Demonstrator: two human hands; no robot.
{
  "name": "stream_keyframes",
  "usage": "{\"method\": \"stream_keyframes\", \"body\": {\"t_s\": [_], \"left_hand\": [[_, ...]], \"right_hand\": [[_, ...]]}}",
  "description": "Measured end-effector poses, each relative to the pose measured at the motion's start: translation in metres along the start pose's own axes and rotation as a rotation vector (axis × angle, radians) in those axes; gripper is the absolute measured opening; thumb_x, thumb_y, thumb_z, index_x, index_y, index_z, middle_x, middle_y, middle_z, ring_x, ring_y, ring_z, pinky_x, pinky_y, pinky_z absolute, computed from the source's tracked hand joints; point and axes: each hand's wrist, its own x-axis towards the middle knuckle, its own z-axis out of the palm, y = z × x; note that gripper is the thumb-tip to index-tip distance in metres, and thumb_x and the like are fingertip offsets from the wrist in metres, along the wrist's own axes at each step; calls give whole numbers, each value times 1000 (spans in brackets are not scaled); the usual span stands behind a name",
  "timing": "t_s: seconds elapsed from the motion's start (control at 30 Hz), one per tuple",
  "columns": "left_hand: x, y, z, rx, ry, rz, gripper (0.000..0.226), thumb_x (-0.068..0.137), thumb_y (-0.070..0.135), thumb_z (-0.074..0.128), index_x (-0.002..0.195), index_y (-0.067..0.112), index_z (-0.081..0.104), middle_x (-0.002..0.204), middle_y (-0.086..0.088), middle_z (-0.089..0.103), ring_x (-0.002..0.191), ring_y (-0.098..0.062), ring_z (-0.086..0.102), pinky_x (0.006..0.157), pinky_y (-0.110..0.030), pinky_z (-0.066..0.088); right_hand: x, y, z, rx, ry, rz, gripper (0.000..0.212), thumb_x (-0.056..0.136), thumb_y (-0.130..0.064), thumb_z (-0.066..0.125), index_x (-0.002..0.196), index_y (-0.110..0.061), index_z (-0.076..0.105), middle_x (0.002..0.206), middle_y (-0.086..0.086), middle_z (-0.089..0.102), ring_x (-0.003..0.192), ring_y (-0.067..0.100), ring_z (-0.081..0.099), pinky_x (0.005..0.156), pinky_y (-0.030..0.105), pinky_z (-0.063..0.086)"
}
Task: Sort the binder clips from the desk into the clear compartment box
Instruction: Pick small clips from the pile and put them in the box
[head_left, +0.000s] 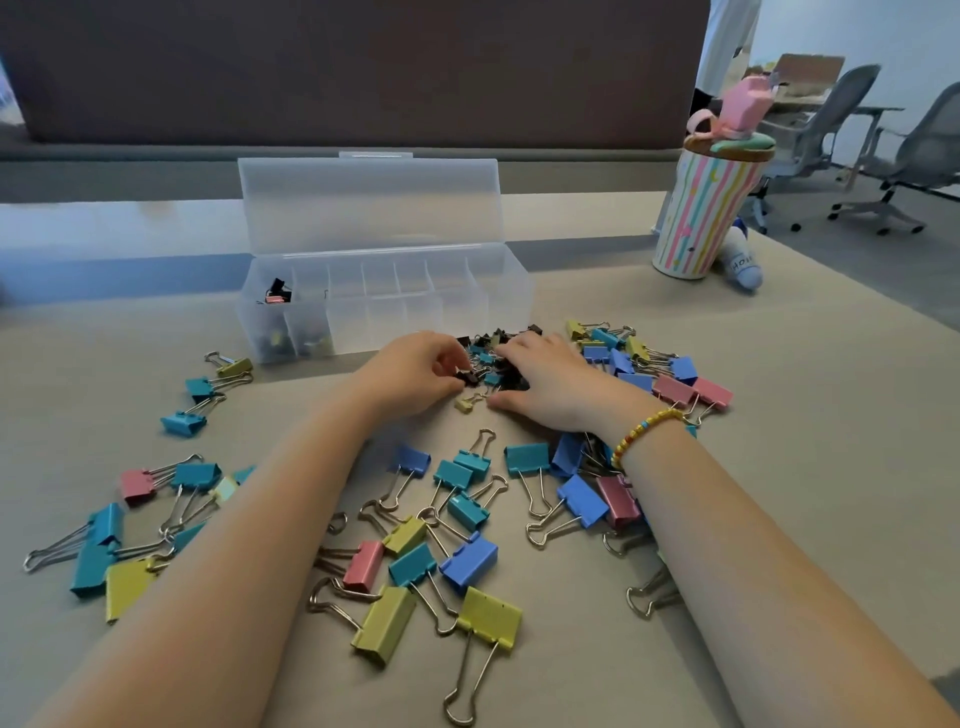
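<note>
Matte desk (779, 415); left hand (415, 371) pinches small black clip (469, 378)

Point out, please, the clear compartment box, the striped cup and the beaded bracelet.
clear compartment box (415, 332): head view, on its front wall.
striped cup (701, 218): head view, mid-body, on the stripes.
beaded bracelet (644, 426): head view, on the yellow beads atop the right wrist.

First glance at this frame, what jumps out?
The scatter of coloured binder clips covering the near desk, with both forearms reaching through it. Next, the two hands at a pile of small black clips mid-desk: the left hand pinches one, the right hand rests spread on the pile. Behind them stands the clear compartment box, lid up, with a few clips in its leftmost compartments.
</note>
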Motion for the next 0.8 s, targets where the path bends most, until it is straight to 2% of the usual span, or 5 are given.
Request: {"method": "stream_keyframes", "body": {"t_s": [0.13,0.23,0.3,0.47,0.8], "left_hand": [[-2,2,-2,-171,-106,-27,48,90,19,57,135,21,40,116,-4,48,95,-11,54,84,-19,40],[-4,1,-12,-142,-238,-82,68,85,40,62,142,30,28,136,-6,34,116,-18,48,103,-28,36],[-7,1,-15,-70,-287,-93,75,80,45,65,143,31,27,140,-4,29,124,-19,44,107,-29,33],[-7,8,-2,73,-118,12,48,89,32,58,134,20,45,129,-5,41,103,-11,45,89,-20,35],[-1,4,8,114,-14,47,28,93,26,51,118,13,52,124,-7,43,94,-11,45,86,-20,36]], "right_hand": [[-1,2,-1,1,20,16,70,89,-48,53,146,-19,26,147,6,28,135,25,22,110,38,23],[-4,5,-4,-11,22,51,74,86,-52,55,145,-16,27,146,7,27,135,26,21,110,39,23],[-6,7,-5,-26,-8,69,76,86,-54,54,145,-16,26,149,7,25,137,27,18,111,41,22],[-4,5,-1,17,-35,53,69,89,-53,49,145,-19,28,149,5,23,138,25,18,112,41,21],[0,3,5,36,30,49,55,91,-47,51,136,-17,38,137,8,35,128,23,30,105,38,32]]}}
